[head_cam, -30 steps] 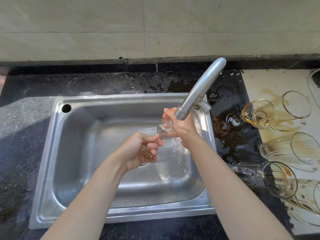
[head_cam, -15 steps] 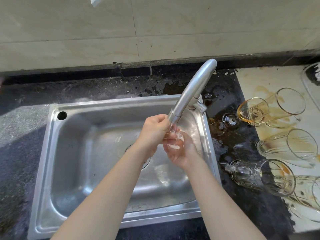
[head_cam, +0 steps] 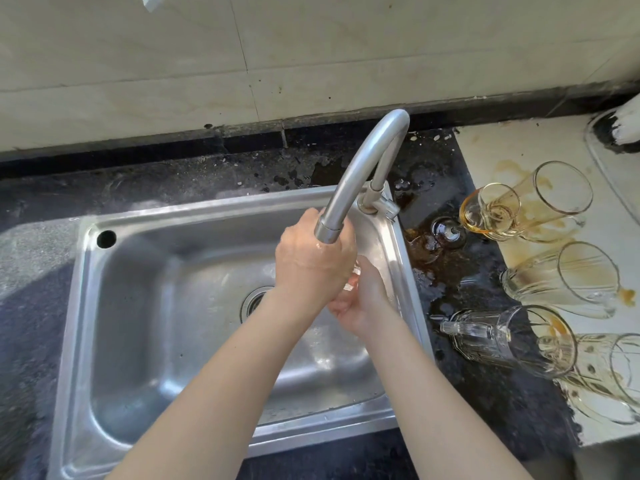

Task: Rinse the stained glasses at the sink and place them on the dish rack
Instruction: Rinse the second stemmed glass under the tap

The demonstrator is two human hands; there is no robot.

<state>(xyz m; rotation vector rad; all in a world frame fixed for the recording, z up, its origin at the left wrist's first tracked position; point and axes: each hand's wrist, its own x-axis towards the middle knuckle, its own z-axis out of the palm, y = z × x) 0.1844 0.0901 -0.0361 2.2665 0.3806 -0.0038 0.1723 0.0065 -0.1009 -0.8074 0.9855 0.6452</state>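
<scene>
Under the spout of the steel faucet (head_cam: 353, 174), over the right side of the sink (head_cam: 79, 306), both hands hold one small clear glass (head_cam: 354, 277). My left hand (head_cam: 311, 261) wraps over it from above and hides most of it. My right hand (head_cam: 360, 303) cups it from below, fingers curled. Water runs over my left hand. Several stained glasses lie on their sides on the counter to the right: one with amber liquid (head_cam: 526, 206), one below it (head_cam: 568, 282), a clear footed one (head_cam: 509, 337) and one at the edge (head_cam: 606, 375).
A brown spill (head_cam: 422, 251) and a small round glass piece (head_cam: 448, 232) sit on the dark counter just right of the sink. The sink drain (head_cam: 254, 299) lies left of my hands. A tiled wall runs along the back. No dish rack is in view.
My left hand rose from the middle of the sink and closed over the glass under the spout. My right hand dropped slightly beneath it. The view shifted left.
</scene>
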